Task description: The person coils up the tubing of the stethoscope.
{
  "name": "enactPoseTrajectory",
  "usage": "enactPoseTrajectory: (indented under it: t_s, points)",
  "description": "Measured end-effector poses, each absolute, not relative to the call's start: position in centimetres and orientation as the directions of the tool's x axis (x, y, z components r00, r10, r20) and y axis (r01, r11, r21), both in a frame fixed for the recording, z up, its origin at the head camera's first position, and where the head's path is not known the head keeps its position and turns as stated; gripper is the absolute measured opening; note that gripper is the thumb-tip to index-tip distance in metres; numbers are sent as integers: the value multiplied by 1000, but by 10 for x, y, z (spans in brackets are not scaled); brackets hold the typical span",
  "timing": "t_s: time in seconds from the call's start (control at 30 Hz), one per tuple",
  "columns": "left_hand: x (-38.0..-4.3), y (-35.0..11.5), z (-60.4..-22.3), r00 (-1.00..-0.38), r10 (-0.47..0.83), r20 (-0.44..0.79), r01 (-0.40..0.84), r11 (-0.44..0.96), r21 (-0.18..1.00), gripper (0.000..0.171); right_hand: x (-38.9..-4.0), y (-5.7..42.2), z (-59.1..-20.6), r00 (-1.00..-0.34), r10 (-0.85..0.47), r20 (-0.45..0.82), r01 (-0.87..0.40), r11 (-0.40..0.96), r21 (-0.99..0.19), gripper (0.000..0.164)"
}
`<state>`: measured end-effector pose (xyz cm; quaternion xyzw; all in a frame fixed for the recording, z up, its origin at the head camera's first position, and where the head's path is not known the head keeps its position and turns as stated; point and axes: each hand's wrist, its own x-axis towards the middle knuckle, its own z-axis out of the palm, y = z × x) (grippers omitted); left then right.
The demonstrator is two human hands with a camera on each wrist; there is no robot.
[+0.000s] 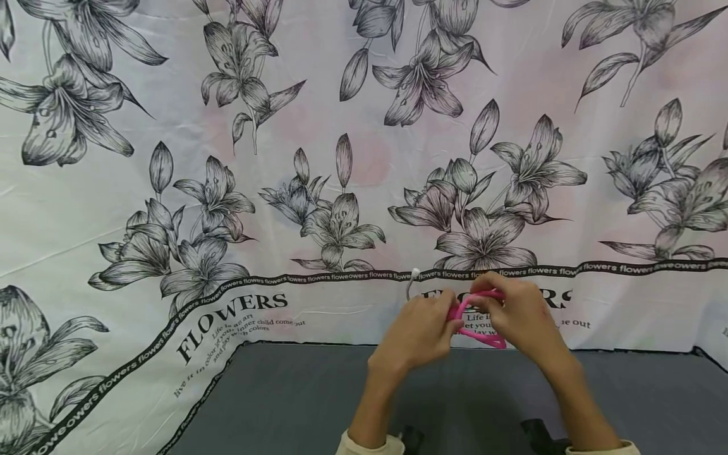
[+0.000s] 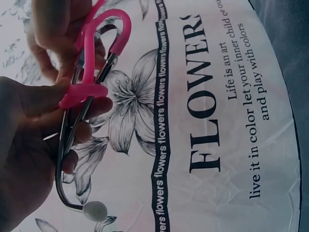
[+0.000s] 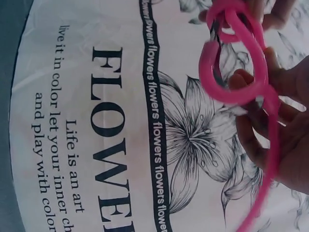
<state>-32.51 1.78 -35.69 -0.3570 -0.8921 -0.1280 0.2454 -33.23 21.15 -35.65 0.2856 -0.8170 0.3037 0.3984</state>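
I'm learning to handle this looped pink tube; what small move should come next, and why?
Probably tug the pink tube gently with the right hand while the left hand braces the metal tubes: the tube wraps round them by the left hand, and the right hand pinches its looped part, so light tension might show whether it slides.

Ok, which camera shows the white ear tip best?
The left wrist view: the white ear tip is large and unobstructed, at the end of its metal tube. The head view shows it small, by the left hand; the right wrist view doesn't show it.

Head cam above, wrist cams nr
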Motion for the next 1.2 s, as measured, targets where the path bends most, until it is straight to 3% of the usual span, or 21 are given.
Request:
enactPoseTrajectory:
  t_s: [0.13, 0.23, 0.33, 0.5, 0.8, 1.2]
  points:
    - [-323, 11, -353, -607, 600, 521, 750, 650, 125, 14, -333, 223, -355, -622, -213, 753, -725, 521, -451, 12]
    - [-321, 8, -350, -585, 614, 530, 783, 598, 172, 14, -331, 231, -353, -735, -197, 649, -662, 413, -625, 16]
    - [-320, 6, -348, -556, 635, 537, 817, 535, 214, 14, -331, 236, -353, -794, -184, 580, -605, 345, -718, 20]
    - [-318, 5, -347, -531, 652, 542, 845, 452, 284, 15, -333, 239, -354, -815, -160, 557, -577, 312, -755, 18]
    - [-317, 3, -345, -568, 532, 628, 823, 391, 412, 18, -337, 237, -356, -833, -179, 524, -553, 262, -791, 19]
    - [-318, 13, -348, -550, 320, 771, 815, 409, 411, 24, -338, 232, -356, -815, -292, 500, -566, 217, -795, 31]
